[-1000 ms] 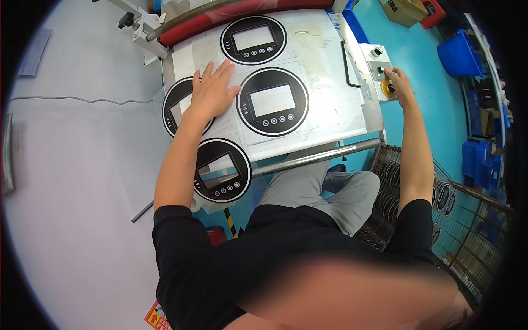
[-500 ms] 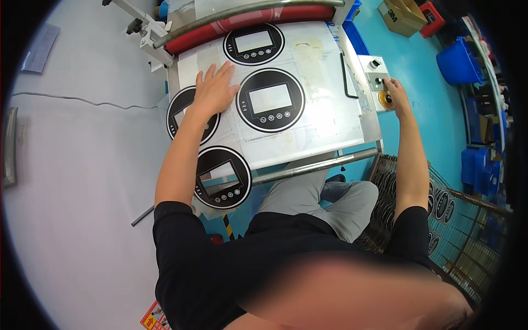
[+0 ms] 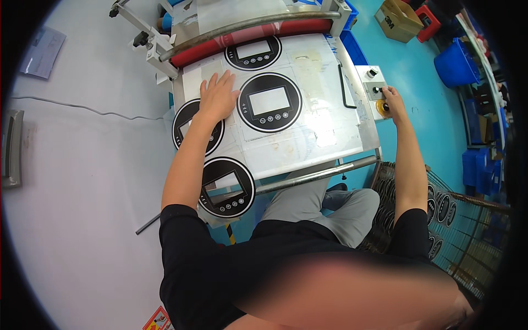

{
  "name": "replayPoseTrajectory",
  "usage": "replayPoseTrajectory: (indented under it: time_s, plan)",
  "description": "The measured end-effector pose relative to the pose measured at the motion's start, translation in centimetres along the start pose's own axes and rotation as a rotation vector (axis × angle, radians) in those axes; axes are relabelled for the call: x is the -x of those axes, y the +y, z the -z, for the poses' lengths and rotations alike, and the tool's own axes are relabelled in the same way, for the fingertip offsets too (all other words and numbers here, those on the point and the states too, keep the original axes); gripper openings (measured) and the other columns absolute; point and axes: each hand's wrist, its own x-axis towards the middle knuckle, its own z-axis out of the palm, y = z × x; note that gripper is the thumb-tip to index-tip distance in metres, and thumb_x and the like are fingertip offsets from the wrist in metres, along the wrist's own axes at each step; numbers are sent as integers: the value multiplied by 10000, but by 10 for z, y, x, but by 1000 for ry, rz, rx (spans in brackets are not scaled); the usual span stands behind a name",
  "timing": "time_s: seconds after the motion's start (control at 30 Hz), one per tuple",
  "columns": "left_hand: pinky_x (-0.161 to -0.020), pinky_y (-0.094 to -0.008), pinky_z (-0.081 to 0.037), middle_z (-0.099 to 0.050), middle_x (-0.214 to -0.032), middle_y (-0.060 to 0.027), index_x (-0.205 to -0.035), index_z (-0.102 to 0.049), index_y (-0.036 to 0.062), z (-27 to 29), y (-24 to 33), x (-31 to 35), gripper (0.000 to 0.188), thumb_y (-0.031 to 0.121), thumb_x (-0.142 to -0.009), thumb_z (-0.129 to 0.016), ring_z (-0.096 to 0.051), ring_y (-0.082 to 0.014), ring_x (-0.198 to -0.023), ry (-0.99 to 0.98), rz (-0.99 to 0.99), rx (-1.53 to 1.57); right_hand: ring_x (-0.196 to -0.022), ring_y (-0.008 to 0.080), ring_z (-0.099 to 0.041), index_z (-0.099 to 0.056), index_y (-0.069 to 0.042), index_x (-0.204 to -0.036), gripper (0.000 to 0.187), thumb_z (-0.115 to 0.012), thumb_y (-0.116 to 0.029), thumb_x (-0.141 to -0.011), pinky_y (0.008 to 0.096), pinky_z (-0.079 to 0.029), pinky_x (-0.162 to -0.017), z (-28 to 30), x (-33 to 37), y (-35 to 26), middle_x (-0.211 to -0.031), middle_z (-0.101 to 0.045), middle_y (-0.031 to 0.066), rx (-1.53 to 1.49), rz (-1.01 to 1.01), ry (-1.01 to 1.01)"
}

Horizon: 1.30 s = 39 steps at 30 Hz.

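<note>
My left hand [image 3: 218, 100] lies flat with its fingers spread, on the sheet beside a round black panel [image 3: 248, 118]. That panel has a white rim, a pale rectangular window and a row of small round icons. Ahead, a similar black disc [image 3: 253, 61] has its far edge under the red roller [image 3: 250, 39]. My left forearm partly covers another disc [image 3: 183, 116]; a further one [image 3: 227, 208] overhangs the table's near left edge. On the right, my right hand [image 3: 395, 104] pinches the black switch knob [image 3: 377, 89] on a small control box [image 3: 367, 80].
A metal bar [image 3: 319, 175] runs along the table's near edge. A black hex key [image 3: 346, 91] lies on the table's right side. A wire rack [image 3: 440, 231] with more round panels stands at lower right. A cardboard box [image 3: 399, 21] and blue bin [image 3: 454, 62] sit beyond.
The far disc has moved toward the roller, and its far edge is now hidden there. The middle disc has shifted the same way. Both hands keep their places; the whole view has shifted slightly.
</note>
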Motion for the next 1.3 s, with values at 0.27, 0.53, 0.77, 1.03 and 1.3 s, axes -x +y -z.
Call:
replayPoseTrajectory:
  time_s: [0.27,0.53,0.77,1.03,1.3]
  plan:
    - [-1071,-519,-186,-388,-1407,-85,-1293,-465,87,-6,2,0,456,273,-881,-522,-301,-324,-1317,103,-4,62,-935,143,-549,-528,-41,-1173,395,-539,-329,-902,273,-444,-803,3,2,-3,-1034,-587,73,-40,-10,-21]
    - [-1011,-458,-312,-497,-1266,-194,-1201,-543,54,5,-37,59,423,245,-824,-579,-430,-369,-1198,398,84,139,-949,148,-546,-527,-42,-1174,420,-551,-352,-892,277,-446,-799,1,7,-6,-1046,-584,80,-43,-39,-36]
    - [-885,-377,-440,-565,-1155,-181,-1233,-463,-41,-45,-106,197,461,297,-921,-491,-563,-275,-1032,433,916,723,-988,173,-545,-512,-39,-1203,485,-568,-391,-874,292,-449,-811,1,8,-12,-1095,-574,103,-1,-29,-40]
    - [-499,-192,-422,-615,-845,-35,-1169,-521,6,-25,-96,215,363,290,-952,-458,-541,-70,-578,198,923,1518,-922,153,-553,-546,-57,-1176,470,-589,-397,-855,288,-435,-804,-2,11,-11,-1018,-608,78,-32,-25,-19]
    - [-469,-176,-384,-585,-783,-4,-1103,-574,33,-14,-90,213,290,259,-931,-518,-508,-51,-544,187,872,1400,-942,158,-555,-520,-31,-1180,478,-561,-399,-877,295,-456,-789,2,6,-5,-1062,-589,98,-22,6,-54]
